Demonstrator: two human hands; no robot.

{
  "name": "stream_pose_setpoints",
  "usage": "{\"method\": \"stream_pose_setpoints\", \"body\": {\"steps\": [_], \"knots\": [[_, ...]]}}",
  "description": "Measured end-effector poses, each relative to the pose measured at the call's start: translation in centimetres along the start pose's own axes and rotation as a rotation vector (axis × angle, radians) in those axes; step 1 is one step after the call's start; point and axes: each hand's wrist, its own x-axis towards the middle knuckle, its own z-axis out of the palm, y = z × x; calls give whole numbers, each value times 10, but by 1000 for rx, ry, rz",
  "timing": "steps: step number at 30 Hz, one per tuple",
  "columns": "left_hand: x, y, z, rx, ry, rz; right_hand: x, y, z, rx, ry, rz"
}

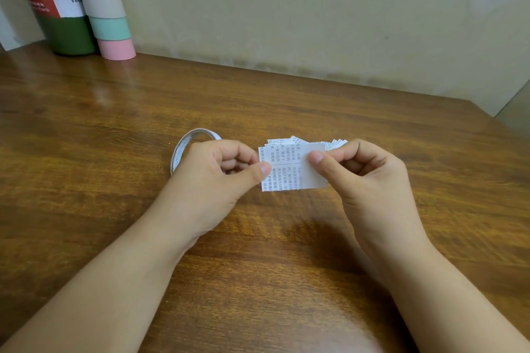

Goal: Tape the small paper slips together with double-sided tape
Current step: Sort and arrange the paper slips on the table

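Head: printed slips (282, 169) (fanned, pinched).

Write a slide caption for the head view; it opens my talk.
Both hands pinch printed paper slips above a wooden table.

Both forearms are bare to the frame's edge; the hands (286, 172) wear nothing.

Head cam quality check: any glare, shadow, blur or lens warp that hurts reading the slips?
Head view: soft, even light; faint sheen on the table far left, none on the printed slip. Diffuse shadow below the left hand and right hand. Slip print is visible but too soft to read. Wide-angle warp: the striped tube leans and the table edge slants. Forearms slightly blurred.
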Motion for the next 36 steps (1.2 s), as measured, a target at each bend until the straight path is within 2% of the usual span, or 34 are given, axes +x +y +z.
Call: {"method": "stream_pose_setpoints", "body": {"steps": [9, 14, 23, 31, 33, 36], "knots": [[0, 1, 1, -12, 3, -7, 0, 0, 0, -15, 10, 20], [-1, 2, -1, -14, 0, -27, 2, 0, -2, -4, -63, 120], [-2, 3, -2, -20, 2, -35, 2, 0, -1, -124, -132, 120], [-1, 2, -3, -2, 28, -26, 6, 1, -4, 0, -197, 191], [-1, 2, -4, 38, 36, 24, 7, 1, -5, 2, -176, 195], [-2, 5, -6, 223, 24, 122, 7, 0, -6, 20, -181, 241]]}}
